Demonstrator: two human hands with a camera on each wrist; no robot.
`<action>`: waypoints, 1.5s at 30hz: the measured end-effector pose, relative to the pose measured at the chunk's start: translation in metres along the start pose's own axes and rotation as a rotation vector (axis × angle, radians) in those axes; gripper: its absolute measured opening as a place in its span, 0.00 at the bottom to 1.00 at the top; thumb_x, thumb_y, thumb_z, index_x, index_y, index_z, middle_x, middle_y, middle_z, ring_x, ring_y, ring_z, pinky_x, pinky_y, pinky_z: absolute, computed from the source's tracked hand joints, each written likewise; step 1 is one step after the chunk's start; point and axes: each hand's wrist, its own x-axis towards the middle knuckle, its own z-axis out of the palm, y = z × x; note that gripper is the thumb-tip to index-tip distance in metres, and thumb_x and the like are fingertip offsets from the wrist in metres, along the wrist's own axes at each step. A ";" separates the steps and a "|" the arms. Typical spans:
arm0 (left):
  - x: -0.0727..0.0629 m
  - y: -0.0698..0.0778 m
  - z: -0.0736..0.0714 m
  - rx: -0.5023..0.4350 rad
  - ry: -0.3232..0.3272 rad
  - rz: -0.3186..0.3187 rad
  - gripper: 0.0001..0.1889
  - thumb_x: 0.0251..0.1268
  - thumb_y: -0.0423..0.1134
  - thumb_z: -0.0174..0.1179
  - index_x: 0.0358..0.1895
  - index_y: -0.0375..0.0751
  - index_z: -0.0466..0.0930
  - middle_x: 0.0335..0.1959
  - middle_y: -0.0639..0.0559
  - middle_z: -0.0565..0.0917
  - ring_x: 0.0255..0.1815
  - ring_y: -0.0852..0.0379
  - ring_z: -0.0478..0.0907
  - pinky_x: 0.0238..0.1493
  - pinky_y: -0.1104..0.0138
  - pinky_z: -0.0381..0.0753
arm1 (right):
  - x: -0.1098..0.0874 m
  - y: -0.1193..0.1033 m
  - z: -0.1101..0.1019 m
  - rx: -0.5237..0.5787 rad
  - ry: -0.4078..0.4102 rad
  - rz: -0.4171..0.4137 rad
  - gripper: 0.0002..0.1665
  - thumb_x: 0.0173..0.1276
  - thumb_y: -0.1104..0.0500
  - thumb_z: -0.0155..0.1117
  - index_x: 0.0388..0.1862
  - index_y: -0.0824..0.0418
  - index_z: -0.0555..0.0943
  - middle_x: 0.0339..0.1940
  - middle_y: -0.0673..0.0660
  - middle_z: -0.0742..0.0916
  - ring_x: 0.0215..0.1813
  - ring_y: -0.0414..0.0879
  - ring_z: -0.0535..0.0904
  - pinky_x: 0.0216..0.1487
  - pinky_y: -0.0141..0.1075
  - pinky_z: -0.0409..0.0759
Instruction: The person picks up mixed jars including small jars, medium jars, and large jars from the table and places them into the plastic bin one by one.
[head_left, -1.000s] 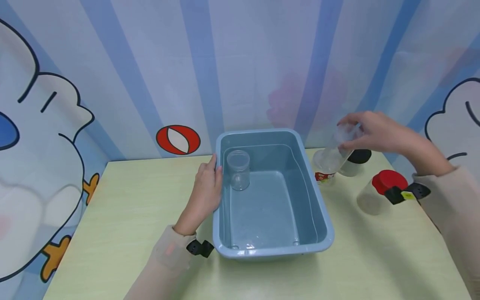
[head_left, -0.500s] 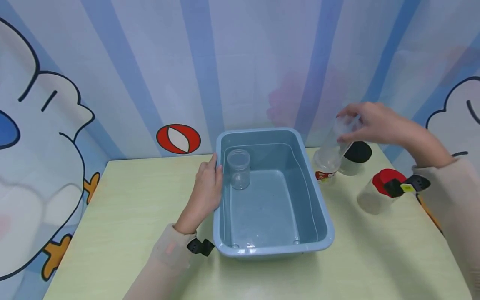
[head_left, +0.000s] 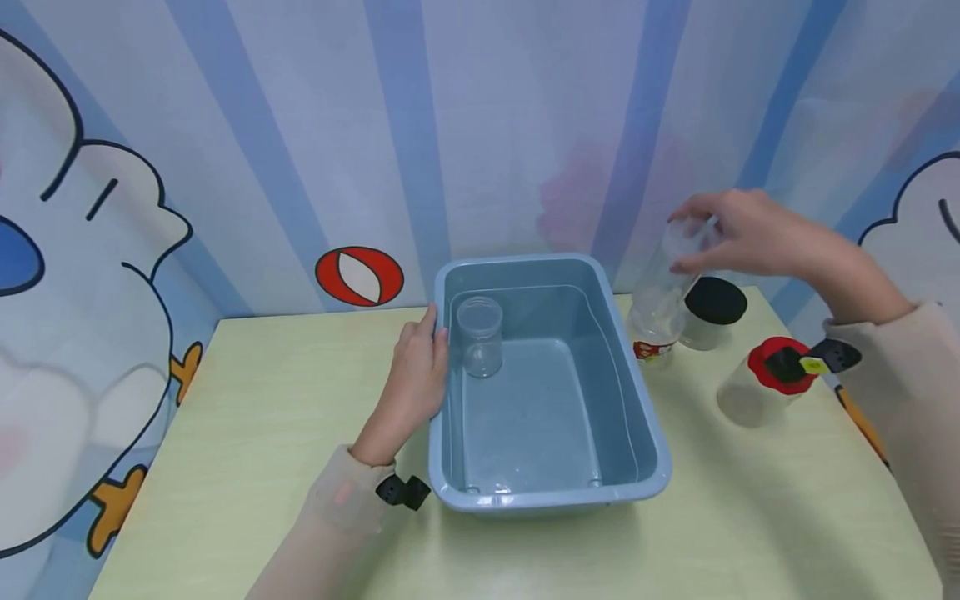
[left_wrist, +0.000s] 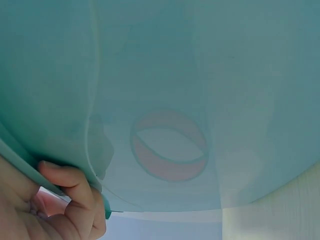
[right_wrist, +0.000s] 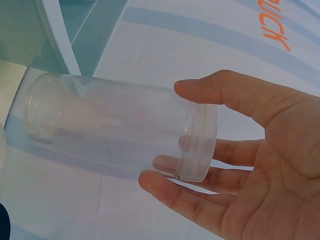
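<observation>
My right hand [head_left: 738,233] grips a clear plastic jar [right_wrist: 120,125] near its lidded end, thumb on one side and fingers on the other. In the head view the jar hangs slightly tilted, right of the blue plastic basin [head_left: 551,500]. On the basin's left rim my left hand [head_left: 412,367] holds on, its fingers curled over the edge in the left wrist view. A smaller clear jar [head_left: 481,342] stands inside the basin, at its back left. Just below the held jar, a red label [head_left: 651,350] shows on something clear, largely hidden.
A black-lidded jar [head_left: 712,304] stands at the table's back right. Nearer the front is a jar with a red lid [head_left: 780,367], partly covered by the right wrist's camera strap. A printed cloth [head_left: 495,125] hangs behind the pale table [head_left: 300,400].
My right hand has risen slightly with the clear jar, which now stands more upright. More of the black lid shows. The left hand keeps its place on the basin rim.
</observation>
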 end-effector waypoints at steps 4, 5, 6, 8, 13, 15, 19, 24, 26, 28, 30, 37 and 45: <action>0.000 0.000 0.000 -0.002 -0.003 0.000 0.28 0.81 0.36 0.44 0.77 0.27 0.52 0.47 0.33 0.73 0.43 0.44 0.73 0.39 0.55 0.85 | 0.000 -0.003 -0.002 0.005 0.000 0.003 0.37 0.65 0.53 0.72 0.67 0.69 0.72 0.57 0.70 0.80 0.52 0.62 0.81 0.44 0.52 0.81; 0.000 0.000 0.000 -0.003 -0.003 0.001 0.28 0.81 0.36 0.44 0.77 0.27 0.52 0.47 0.33 0.73 0.43 0.44 0.73 0.39 0.55 0.85 | 0.000 -0.003 -0.003 0.006 0.000 0.002 0.37 0.65 0.52 0.72 0.67 0.69 0.72 0.57 0.69 0.80 0.52 0.62 0.81 0.45 0.53 0.81; 0.000 0.000 0.000 -0.002 -0.002 0.003 0.28 0.81 0.36 0.44 0.76 0.27 0.52 0.47 0.32 0.73 0.43 0.44 0.74 0.39 0.55 0.85 | 0.001 -0.004 -0.003 0.005 0.001 0.002 0.37 0.65 0.52 0.72 0.67 0.69 0.72 0.57 0.69 0.80 0.52 0.61 0.81 0.45 0.52 0.81; 0.000 0.000 0.000 0.001 -0.001 0.005 0.28 0.81 0.36 0.44 0.76 0.26 0.52 0.48 0.32 0.73 0.43 0.44 0.74 0.39 0.55 0.85 | 0.001 -0.005 -0.003 0.002 0.003 0.004 0.37 0.65 0.52 0.72 0.67 0.68 0.72 0.58 0.69 0.80 0.52 0.61 0.80 0.45 0.53 0.81; -0.001 0.001 0.000 0.003 0.002 0.010 0.27 0.81 0.35 0.43 0.76 0.25 0.53 0.47 0.32 0.73 0.42 0.44 0.73 0.39 0.55 0.85 | 0.002 -0.010 -0.003 -0.013 0.021 -0.003 0.38 0.64 0.52 0.72 0.67 0.69 0.72 0.60 0.71 0.79 0.53 0.63 0.80 0.44 0.53 0.82; -0.001 0.000 0.000 0.001 0.004 0.013 0.27 0.81 0.35 0.43 0.76 0.25 0.53 0.46 0.32 0.73 0.42 0.44 0.73 0.38 0.55 0.84 | 0.002 -0.012 -0.004 -0.016 0.024 -0.007 0.38 0.65 0.52 0.72 0.67 0.70 0.72 0.60 0.72 0.78 0.54 0.64 0.79 0.45 0.54 0.82; -0.001 -0.001 0.001 0.000 0.006 0.026 0.27 0.81 0.35 0.43 0.75 0.24 0.52 0.46 0.32 0.73 0.41 0.45 0.73 0.38 0.55 0.84 | 0.003 -0.016 -0.006 -0.008 0.029 -0.017 0.38 0.65 0.52 0.72 0.67 0.70 0.72 0.61 0.72 0.78 0.55 0.64 0.79 0.46 0.55 0.81; -0.002 -0.001 0.001 -0.007 0.009 0.033 0.27 0.81 0.35 0.42 0.75 0.24 0.53 0.46 0.31 0.73 0.42 0.44 0.73 0.38 0.54 0.85 | 0.004 -0.022 -0.008 0.000 0.032 -0.039 0.37 0.65 0.52 0.72 0.67 0.69 0.72 0.60 0.70 0.78 0.55 0.64 0.79 0.46 0.54 0.81; -0.003 0.000 0.000 -0.011 0.010 0.035 0.27 0.81 0.35 0.42 0.75 0.24 0.53 0.46 0.31 0.73 0.42 0.44 0.73 0.38 0.54 0.85 | 0.004 -0.023 -0.008 0.001 0.027 -0.041 0.38 0.65 0.51 0.72 0.67 0.69 0.72 0.60 0.70 0.79 0.55 0.64 0.79 0.46 0.54 0.81; -0.003 -0.001 0.001 -0.011 0.011 0.039 0.27 0.81 0.34 0.43 0.75 0.24 0.53 0.46 0.31 0.73 0.42 0.44 0.73 0.38 0.54 0.85 | 0.005 -0.025 -0.008 -0.001 0.024 -0.042 0.38 0.65 0.51 0.72 0.67 0.69 0.72 0.60 0.70 0.79 0.55 0.64 0.79 0.46 0.54 0.81; -0.003 -0.001 0.001 -0.010 0.013 0.039 0.27 0.81 0.34 0.43 0.75 0.24 0.53 0.46 0.31 0.73 0.42 0.44 0.73 0.38 0.54 0.85 | 0.005 -0.026 -0.009 0.001 0.022 -0.043 0.38 0.65 0.51 0.72 0.67 0.69 0.72 0.60 0.70 0.79 0.55 0.63 0.79 0.47 0.54 0.81; -0.004 -0.001 -0.001 -0.008 0.014 0.036 0.27 0.81 0.35 0.43 0.75 0.24 0.53 0.47 0.31 0.73 0.43 0.43 0.74 0.38 0.54 0.85 | 0.008 -0.034 -0.010 -0.001 0.010 -0.049 0.37 0.65 0.50 0.71 0.68 0.67 0.72 0.59 0.69 0.80 0.54 0.62 0.79 0.48 0.54 0.80; -0.003 -0.003 -0.002 -0.001 0.012 0.029 0.27 0.81 0.35 0.44 0.75 0.24 0.53 0.45 0.32 0.73 0.42 0.44 0.73 0.37 0.55 0.85 | 0.011 -0.043 -0.009 -0.002 0.011 -0.082 0.37 0.65 0.50 0.71 0.67 0.68 0.73 0.58 0.67 0.81 0.54 0.61 0.79 0.48 0.54 0.80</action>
